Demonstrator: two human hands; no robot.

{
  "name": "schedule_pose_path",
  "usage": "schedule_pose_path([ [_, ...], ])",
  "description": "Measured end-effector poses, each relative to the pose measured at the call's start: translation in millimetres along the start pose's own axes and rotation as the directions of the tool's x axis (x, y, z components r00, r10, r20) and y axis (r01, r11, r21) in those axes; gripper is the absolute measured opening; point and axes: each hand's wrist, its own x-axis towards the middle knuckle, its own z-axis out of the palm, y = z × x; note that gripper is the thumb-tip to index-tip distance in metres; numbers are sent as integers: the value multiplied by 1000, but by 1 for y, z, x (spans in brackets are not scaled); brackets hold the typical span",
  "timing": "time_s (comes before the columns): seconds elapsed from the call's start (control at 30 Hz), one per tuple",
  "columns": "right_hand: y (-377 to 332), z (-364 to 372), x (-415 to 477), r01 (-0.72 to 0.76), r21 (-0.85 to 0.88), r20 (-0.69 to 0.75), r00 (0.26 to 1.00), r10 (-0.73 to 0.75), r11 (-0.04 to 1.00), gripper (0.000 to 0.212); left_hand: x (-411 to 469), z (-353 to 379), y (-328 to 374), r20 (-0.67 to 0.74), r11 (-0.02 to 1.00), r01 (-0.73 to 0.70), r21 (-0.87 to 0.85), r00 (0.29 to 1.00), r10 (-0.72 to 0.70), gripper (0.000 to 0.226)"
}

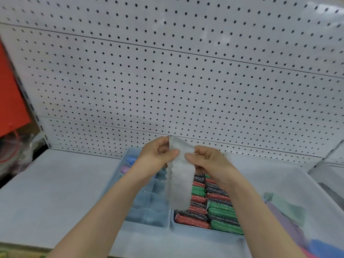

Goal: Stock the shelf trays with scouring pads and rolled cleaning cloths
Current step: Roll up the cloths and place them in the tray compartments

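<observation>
Both hands hold a white textured cleaning cloth up above the shelf trays; it hangs down folded lengthwise. My left hand pinches its upper left edge. My right hand pinches its right edge. Below, a pale blue divided tray holds a blue rolled cloth and a pink rolled cloth in its far compartments. To its right, a second tray is packed with red, green and black scouring pads.
A clear plastic bin at the right holds flat cloths in green, purple and blue. A white pegboard backs the grey shelf. A red panel and clutter stand at far left.
</observation>
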Motion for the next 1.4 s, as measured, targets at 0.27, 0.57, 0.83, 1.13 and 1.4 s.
schedule_pose_path([
  [0.27, -8, -2, 5, 298, 82, -83, 953, -291, 951, 28, 4, 0, 5, -63, 971, -236, -47, 971, 232, 28],
  [0.57, -36, 4, 6, 467, -184, -27, 877, -479, 865, 59, 7, -1, 22, -90, 937, -318, -143, 947, 308, 47],
  [0.83, -37, 3, 16, 495, -180, -100, 851, -516, 850, 53, 4, -1, 21, -57, 977, -193, -94, 980, 189, 26],
  [1.13, -31, 2, 20, 502, -206, -173, 826, -536, 840, 44, 0, 1, 4, 128, 996, 38, -78, 991, -28, 39],
  [1.4, -8, 3, 2, 546, -443, 115, 821, -559, 711, 59, 4, -4, 11, 30, 907, 132, -400, 991, -131, 28],
])
